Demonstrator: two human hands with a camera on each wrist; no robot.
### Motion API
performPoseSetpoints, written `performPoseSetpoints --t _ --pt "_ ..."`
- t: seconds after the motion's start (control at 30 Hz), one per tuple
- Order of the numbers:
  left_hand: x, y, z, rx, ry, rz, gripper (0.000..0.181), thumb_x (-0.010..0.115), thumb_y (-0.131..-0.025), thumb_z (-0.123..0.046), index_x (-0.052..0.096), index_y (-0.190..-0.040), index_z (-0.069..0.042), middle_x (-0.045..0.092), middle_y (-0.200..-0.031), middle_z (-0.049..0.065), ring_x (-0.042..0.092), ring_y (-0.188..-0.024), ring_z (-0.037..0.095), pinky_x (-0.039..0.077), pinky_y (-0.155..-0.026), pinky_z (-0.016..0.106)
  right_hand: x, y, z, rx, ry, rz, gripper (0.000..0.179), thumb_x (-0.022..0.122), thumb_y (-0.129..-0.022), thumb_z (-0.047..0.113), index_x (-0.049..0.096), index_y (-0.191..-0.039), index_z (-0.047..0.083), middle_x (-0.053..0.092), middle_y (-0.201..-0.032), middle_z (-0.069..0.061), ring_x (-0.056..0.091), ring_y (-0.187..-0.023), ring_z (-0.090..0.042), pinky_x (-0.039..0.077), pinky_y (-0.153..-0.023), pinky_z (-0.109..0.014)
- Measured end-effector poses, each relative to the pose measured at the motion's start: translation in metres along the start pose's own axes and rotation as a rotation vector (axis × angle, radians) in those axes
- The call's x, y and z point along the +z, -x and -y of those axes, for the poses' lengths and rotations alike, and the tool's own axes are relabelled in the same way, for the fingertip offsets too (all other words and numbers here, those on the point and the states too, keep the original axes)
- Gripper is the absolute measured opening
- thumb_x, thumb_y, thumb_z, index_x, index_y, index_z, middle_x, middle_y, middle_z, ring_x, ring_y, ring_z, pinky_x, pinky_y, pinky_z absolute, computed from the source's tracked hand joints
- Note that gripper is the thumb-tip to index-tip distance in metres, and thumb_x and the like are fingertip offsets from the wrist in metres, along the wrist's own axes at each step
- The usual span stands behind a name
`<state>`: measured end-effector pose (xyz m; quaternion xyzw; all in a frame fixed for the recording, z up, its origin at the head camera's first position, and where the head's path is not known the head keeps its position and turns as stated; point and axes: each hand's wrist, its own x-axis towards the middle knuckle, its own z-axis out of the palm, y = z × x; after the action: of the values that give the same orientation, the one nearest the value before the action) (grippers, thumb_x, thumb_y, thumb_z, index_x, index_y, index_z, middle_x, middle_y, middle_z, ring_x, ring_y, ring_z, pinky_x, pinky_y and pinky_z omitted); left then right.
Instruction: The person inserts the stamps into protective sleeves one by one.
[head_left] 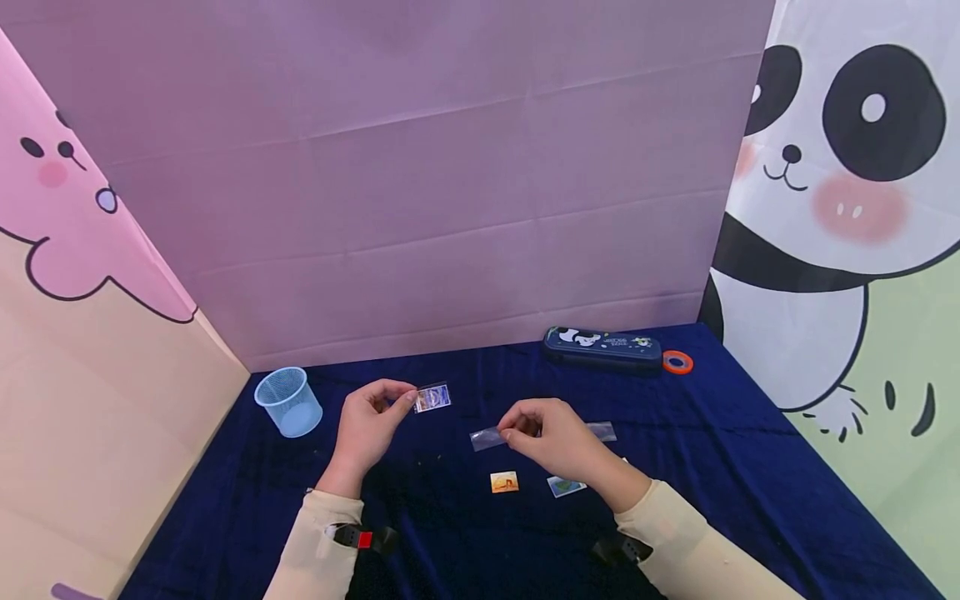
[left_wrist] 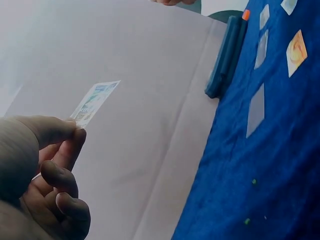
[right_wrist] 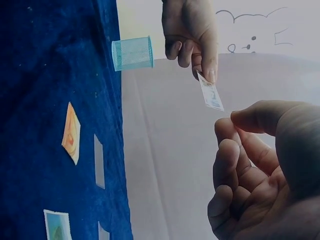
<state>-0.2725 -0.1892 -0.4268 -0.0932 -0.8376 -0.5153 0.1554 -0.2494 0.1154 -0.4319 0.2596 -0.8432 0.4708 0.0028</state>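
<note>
My left hand (head_left: 369, 423) pinches a small blue-and-purple postage stamp (head_left: 432, 397) between thumb and forefinger, raised above the cloth. A thin clear edge shows along the stamp's top. To the right, my right hand (head_left: 551, 437) hovers over the table with thumb and forefinger tips together and the other fingers curled; nothing shows between them in the right wrist view. Under it in the head view lie clear plastic pieces (head_left: 486, 439), partly hidden by the hand. An orange stamp (head_left: 504, 482) and a blue-green stamp (head_left: 564, 487) lie nearer me.
A light-blue mesh cup (head_left: 289, 403) stands left of my left hand. At the back right are a dark-blue panda pencil case (head_left: 602, 348) and an orange tape roll (head_left: 677, 362). Tiny green bits (left_wrist: 254, 181) dot the blue cloth (head_left: 450, 550). Fabric walls enclose the table's back and sides.
</note>
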Motion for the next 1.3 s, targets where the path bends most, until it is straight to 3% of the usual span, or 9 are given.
performPoseSetpoints --t 0.53,0.87,1.3 --pt "0.003 -0.005 0.027 -0.076 -0.004 0.010 0.009 0.075 -0.100 -0.019 0.079 -0.104 -0.013 0.071 -0.093 0.004 0.052 -0.072 0.023 0.041 -0.064 0.029 0.004 -0.002 -0.016 0.012 0.044 0.063 0.005 0.075 -0.099 0.021 0.074 -0.102 0.017 0.068 -0.086 0.007 0.060 -0.074 -0.015 0.050 -0.063 -0.029" --pt "0.007 -0.006 0.041 -0.115 -0.051 0.036 0.010 0.074 -0.100 -0.018 0.080 -0.106 -0.013 0.071 -0.093 0.003 0.053 -0.077 0.023 0.042 -0.068 0.032 0.010 -0.002 -0.019 0.063 0.091 0.126 0.007 0.075 -0.098 0.015 0.075 -0.101 0.021 0.067 -0.086 0.009 0.058 -0.069 -0.014 0.047 -0.059 -0.028" --pt "0.012 -0.006 0.058 -0.155 -0.057 0.059 0.008 0.076 -0.098 -0.017 0.080 -0.103 -0.012 0.071 -0.092 0.002 0.056 -0.084 0.023 0.043 -0.074 0.037 0.018 -0.002 -0.032 0.069 0.123 0.201 0.008 0.077 -0.094 0.011 0.077 -0.102 0.009 0.066 -0.081 0.010 0.058 -0.069 -0.011 0.048 -0.065 -0.028"
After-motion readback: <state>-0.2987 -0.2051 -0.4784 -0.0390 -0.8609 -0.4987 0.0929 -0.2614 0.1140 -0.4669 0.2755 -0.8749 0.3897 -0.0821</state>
